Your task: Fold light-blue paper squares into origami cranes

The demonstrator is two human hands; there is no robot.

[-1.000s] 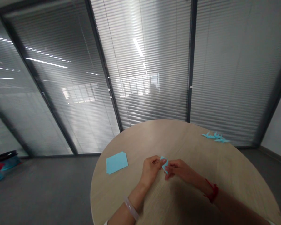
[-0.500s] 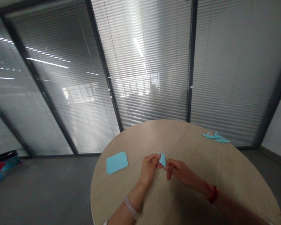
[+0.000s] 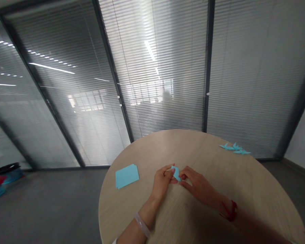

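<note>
Holding blue paper (image 3: 176, 173) | left hand (image 3: 161, 182) pinching | right hand (image 3: 198, 185) curled alongside

A light-blue folded paper piece (image 3: 176, 174), a light-blue paper stack (image 3: 127, 176) and spiky light-blue paper figures (image 3: 235, 148); a round, pale tan wood-grained surface (image 3: 173, 145); a red bracelet (image 3: 234, 210); grey, horizontally striped blinds (image 3: 254, 81).

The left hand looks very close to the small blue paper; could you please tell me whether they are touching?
Touching. The head view shows the left hand gripping the small blue paper, with its thumb overlapping the paper's left side.
</note>
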